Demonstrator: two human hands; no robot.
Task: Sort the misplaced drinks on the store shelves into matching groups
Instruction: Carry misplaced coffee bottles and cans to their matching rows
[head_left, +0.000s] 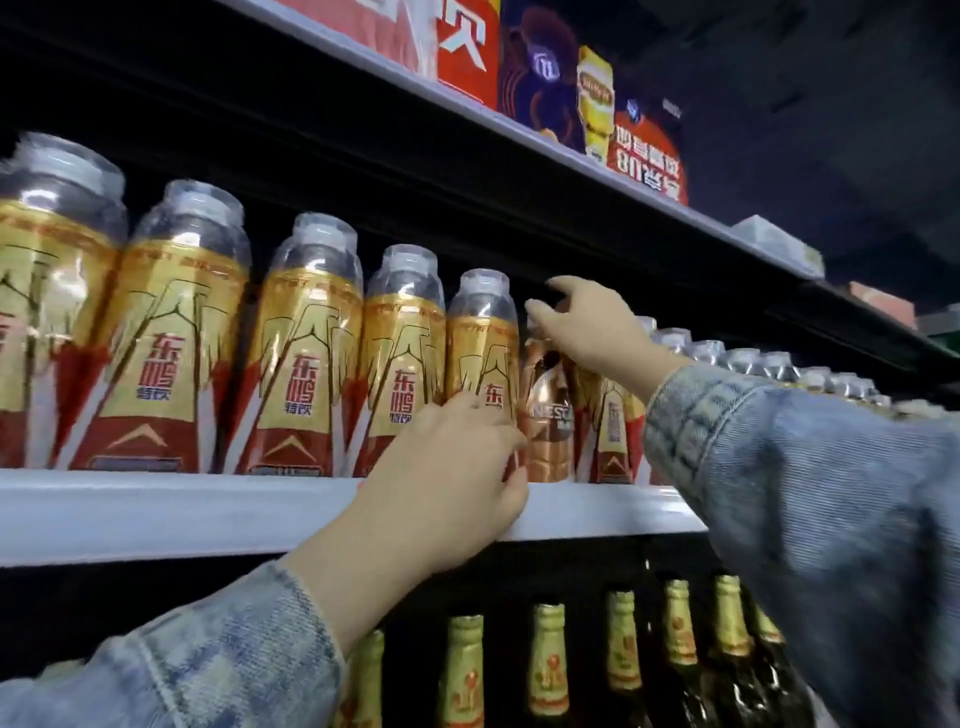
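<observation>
Gripping the copper plastic coffee bottle (546, 421) by its cap, lift your right hand (592, 332) vertically; press your flat left hand (441, 478) against the gold-labelled bottle (480, 343).

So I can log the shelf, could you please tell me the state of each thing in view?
coffee bottle, upright, misplaced among gold bottles
right hand, grips coffee bottle's top
left hand, rests against nearest gold bottle
beer bottles, upright, capped

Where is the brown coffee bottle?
Head view, middle shelf, right of centre: the Nescafe bottle stands between gold energy-drink bottles, right hand on its top.
</observation>
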